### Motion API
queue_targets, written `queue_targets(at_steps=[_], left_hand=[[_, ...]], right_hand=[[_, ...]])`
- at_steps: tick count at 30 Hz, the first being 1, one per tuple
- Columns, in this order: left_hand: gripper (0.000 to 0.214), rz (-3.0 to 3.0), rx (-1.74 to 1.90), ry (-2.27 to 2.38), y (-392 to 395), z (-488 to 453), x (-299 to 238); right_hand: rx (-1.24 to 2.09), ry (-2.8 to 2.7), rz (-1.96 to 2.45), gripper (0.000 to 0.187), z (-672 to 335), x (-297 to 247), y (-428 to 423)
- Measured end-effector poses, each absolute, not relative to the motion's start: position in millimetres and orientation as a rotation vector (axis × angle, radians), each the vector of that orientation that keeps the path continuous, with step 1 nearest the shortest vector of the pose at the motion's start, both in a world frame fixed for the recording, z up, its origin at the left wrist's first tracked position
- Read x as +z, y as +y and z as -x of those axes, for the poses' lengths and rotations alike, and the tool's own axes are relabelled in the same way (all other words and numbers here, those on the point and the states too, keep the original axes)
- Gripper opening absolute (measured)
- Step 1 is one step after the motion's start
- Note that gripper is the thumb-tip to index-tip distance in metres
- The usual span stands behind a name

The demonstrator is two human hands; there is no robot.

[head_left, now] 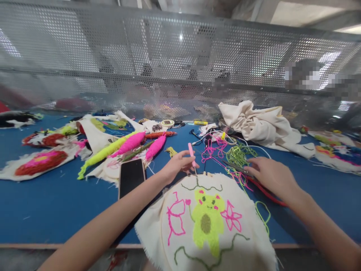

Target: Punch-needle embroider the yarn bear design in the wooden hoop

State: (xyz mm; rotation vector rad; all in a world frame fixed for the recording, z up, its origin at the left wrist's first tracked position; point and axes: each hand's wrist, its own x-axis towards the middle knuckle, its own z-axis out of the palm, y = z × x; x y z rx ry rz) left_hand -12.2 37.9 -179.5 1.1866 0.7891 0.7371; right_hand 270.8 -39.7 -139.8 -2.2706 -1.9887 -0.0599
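An embroidery hoop with cream cloth [245,226] leans against the table's near edge. Its cloth carries a yellow-green cat-like figure [208,222], pink outlined shapes and dark green wavy lines. Between the fingers of my left hand [180,165] is a punch needle [191,153] with a pink handle, its metal tip pointing down near the top green line. My right hand [267,175] is closed on dark scissors [238,167] beside the hoop, over loose yarn. A tangle of green yarn [239,154] lies just beyond those fingers, with pink yarn [213,148] to its left.
A phone [131,178] lies by my left forearm. Yellow and pink yarn bundles [129,145] and stitched cloth pieces [42,162] cover the left side. Crumpled cream cloth [259,124] sits at the back right, before a perforated metal screen [169,56].
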Motion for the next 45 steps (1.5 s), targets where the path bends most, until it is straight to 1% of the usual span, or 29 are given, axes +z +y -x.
queue_targets(at_steps=[1, 4, 6, 8, 10, 12, 15, 16, 17, 19, 21, 24, 26, 32, 35, 37, 41, 45], left_hand=[[0.045, -1.245, 0.736, 0.763, 35.2, 11.0, -177.7], [0.049, -1.431, 0.710, 0.677, 26.9, 9.3, -174.8], [0.048, -1.525, 0.711, 0.642, 22.4, 9.7, -174.0], [0.046, -1.600, 0.728, 0.640, 19.2, 10.5, -173.0], [0.045, -1.664, 0.739, 0.654, 17.1, 10.8, -171.0], [0.049, -1.705, 0.722, 0.668, 15.8, 10.5, -168.0], [0.064, -1.690, 0.694, 0.701, 17.5, 12.0, -163.9], [0.066, -1.678, 0.705, 0.728, 19.7, 14.0, -163.3], [0.064, -1.678, 0.716, 0.768, 22.8, 17.0, -163.1], [0.048, -1.749, 0.718, 0.902, 30.5, 25.8, -164.3], [0.033, -1.880, 0.527, 1.027, 37.8, 36.2, -166.2], [0.032, -1.896, 0.110, 1.039, 42.5, 47.9, -167.4], [0.034, -1.889, 0.016, 1.052, 41.4, 50.2, -166.9], [0.029, -1.974, 0.061, 0.987, 35.2, 41.8, -166.2], [0.029, -1.881, 0.103, 1.044, 31.5, 36.3, -165.7], [0.032, -1.769, 0.133, 1.078, 27.5, 32.6, -164.8], [0.038, -1.592, 0.246, 1.112, 19.7, 25.9, -163.4], [0.039, -1.571, 0.299, 1.077, 18.5, 23.3, -164.9]], right_hand=[[0.052, -2.011, 2.077, 0.035, -250.0, -138.6, -37.1], [0.760, -1.962, 1.589, 0.040, -192.8, -143.4, -27.8], [1.119, -1.814, 1.351, 0.041, -166.7, -150.6, -20.2], [1.316, -1.585, 1.247, 0.038, -152.1, -156.9, -13.1], [1.411, -1.401, 1.214, 0.034, -146.3, -160.6, -8.5], [1.426, -1.315, 1.190, 0.031, -146.1, -162.2, -6.8], [1.351, -1.229, 1.148, 0.030, -152.5, -165.7, -7.6], [1.327, -1.197, 1.142, 0.029, -156.1, -167.9, -8.1], [1.314, -1.166, 1.138, 0.029, -160.4, -170.9, -8.5], [1.304, -1.113, 1.124, 0.027, -169.8, -178.6, -9.1], [1.322, -1.065, 1.089, 0.027, -178.3, -187.2, -9.5], [1.366, -1.033, 1.044, 0.028, -185.3, -198.0, -10.9], [1.376, -1.049, 1.030, 0.030, -185.5, -201.8, -12.5], [1.370, -1.101, 1.037, 0.032, -178.2, -202.0, -17.0], [1.374, -1.102, 1.045, 0.033, -177.9, -201.6, -17.1], [1.358, -1.102, 1.045, 0.033, -179.1, -200.6, -17.6], [1.237, -1.153, 1.075, 0.030, -180.4, -194.8, -22.5], [1.123, -1.252, 1.092, 0.026, -179.1, -188.5, -28.3]])
